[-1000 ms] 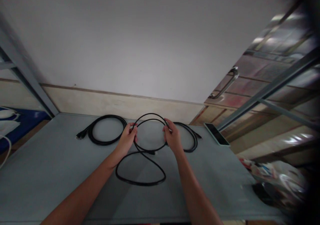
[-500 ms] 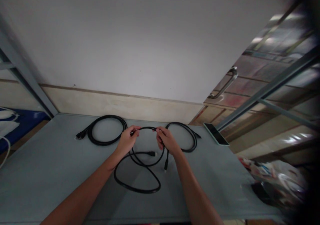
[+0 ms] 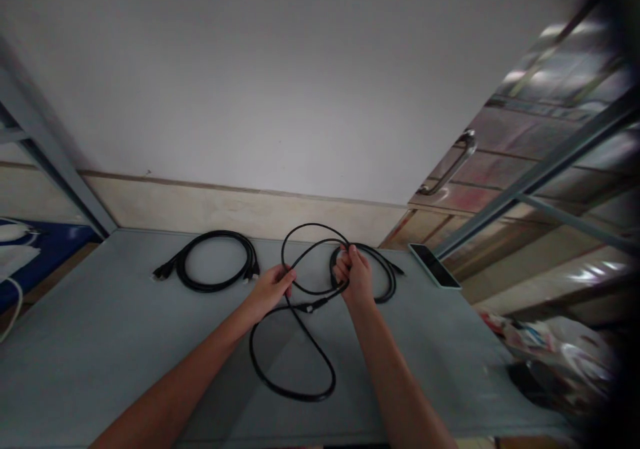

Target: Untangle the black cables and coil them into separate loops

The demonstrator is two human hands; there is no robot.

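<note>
A black cable [image 3: 327, 354] lies partly looped on the grey table, with its upper part raised between my hands. My left hand [image 3: 274, 289] pinches it at the left side of the loop. Strands of the same cable are gathered in my closed right hand [image 3: 356, 272]. Two connector ends, one of them a black plug [image 3: 306, 308], show between the hands, low over the table. Behind my left hand is a coiled black cable [image 3: 184, 272] with its connectors. Another coiled black cable [image 3: 393, 282] sits behind my right hand, partly hidden by it.
A phone [image 3: 434, 266] lies at the right back of the grey table [image 3: 125, 342]. Metal frame posts [image 3: 75, 182] rise at both sides. A white wall panel stands behind. Blue cloth with white items is at far left, plastic bags at right.
My right hand has moved right and up, gathering strands into a larger raised loop. My left hand has shifted slightly right and down. The lower loop has slid right.
</note>
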